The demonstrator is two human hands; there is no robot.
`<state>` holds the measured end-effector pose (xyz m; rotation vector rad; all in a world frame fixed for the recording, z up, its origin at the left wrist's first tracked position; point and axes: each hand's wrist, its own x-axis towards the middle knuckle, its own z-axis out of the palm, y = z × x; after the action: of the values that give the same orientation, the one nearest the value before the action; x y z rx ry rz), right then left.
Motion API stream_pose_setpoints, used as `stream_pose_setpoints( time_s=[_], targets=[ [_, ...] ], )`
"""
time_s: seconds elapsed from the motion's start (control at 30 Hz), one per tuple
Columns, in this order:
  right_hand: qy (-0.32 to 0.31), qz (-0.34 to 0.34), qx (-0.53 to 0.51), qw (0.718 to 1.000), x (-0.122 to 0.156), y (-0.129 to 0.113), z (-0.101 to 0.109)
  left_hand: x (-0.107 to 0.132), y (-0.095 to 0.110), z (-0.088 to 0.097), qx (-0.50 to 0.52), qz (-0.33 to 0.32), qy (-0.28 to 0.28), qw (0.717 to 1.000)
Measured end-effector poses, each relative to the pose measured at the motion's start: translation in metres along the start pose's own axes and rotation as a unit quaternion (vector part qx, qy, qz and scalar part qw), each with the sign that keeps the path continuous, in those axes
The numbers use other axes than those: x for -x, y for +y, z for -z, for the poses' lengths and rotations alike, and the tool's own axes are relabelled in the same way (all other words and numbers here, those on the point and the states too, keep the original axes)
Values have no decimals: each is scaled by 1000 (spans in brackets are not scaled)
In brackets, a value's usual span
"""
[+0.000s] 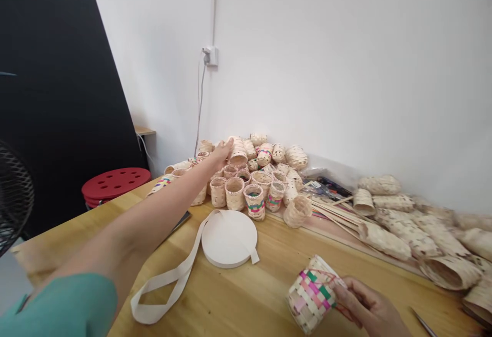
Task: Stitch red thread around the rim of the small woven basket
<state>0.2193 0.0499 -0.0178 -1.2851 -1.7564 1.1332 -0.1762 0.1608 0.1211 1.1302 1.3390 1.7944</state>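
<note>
My left hand (223, 153) is stretched out to the pile at the back, its fingers closed against the side of a plain woven basket (238, 151) that tilts mouth-down over the others. Part of that grip is hidden behind the hand. At the lower right, my right hand (365, 306) pinches the rim of a small woven basket (310, 296) with pink, purple and green strips. A thin red cord crosses this basket near its rim. Between the hands lies a flat roll of white ribbon (229, 238), its loose end looping to the left.
Several small baskets (234, 193) are crowded against the wall, some with coloured bands. More plain woven pieces (407, 232) lie along the right, beside thin strips (338, 216). A pointed metal tool (423, 322) rests at the lower right. Red stools (115, 183) and a fan (13, 198) stand left.
</note>
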Motion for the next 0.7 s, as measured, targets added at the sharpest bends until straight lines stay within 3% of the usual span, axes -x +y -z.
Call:
stream_pose_setpoints(
  time_s=[0.1, 0.17, 0.23, 0.33, 0.43, 0.53, 0.7],
  targets=[
    [28, -8, -33, 999, 2, -3, -1, 0, 16, -15, -64, -75, 8, 995],
    [36, -19, -45, 998, 4, -9, 0, 16, 27, -25, -93, -125, -3, 988],
    [33, -15, -52, 998, 9, -17, 1, 50, 35, -36, -115, -168, -36, 978],
    [-5, 12, -70, 997, 15, -30, 2, 120, 36, -46, -213, -286, -168, 919],
    [-38, 30, -90, 995, 17, -36, 3, 185, 23, -50, -258, -285, -294, 875],
    [-31, 58, -79, 995, 18, -39, 3, 221, 2, -57, -250, -303, -376, 839],
    [16, 101, -1, 995, 23, -47, 3, 232, -27, -75, -269, -293, -365, 842]
  ],
)
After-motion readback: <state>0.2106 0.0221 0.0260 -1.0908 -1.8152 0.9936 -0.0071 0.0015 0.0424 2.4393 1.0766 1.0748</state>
